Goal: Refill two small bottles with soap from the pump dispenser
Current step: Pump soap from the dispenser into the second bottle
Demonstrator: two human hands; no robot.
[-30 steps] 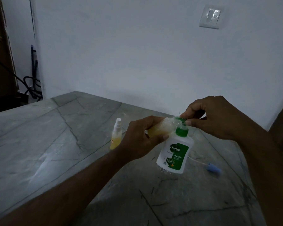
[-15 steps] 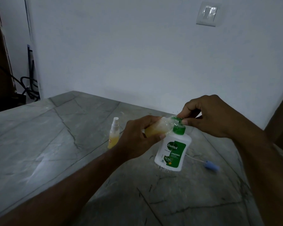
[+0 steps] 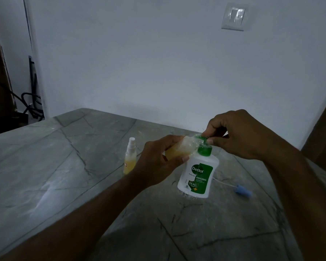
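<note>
Gently now: left hand (image 3: 154,162) gripping light, squashy small bottle (image 3: 179,148) mid-body, right hand (image 3: 233,134) pinching pump (image 3: 202,138); slippery with soap.

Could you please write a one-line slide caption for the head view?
Left hand holds small bottle at pump dispenser nozzle; right hand grips the pump.

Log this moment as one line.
left hand: holds small bottle tilted at green pump head | right hand: grips it | spray bottle: upright on table
</note>
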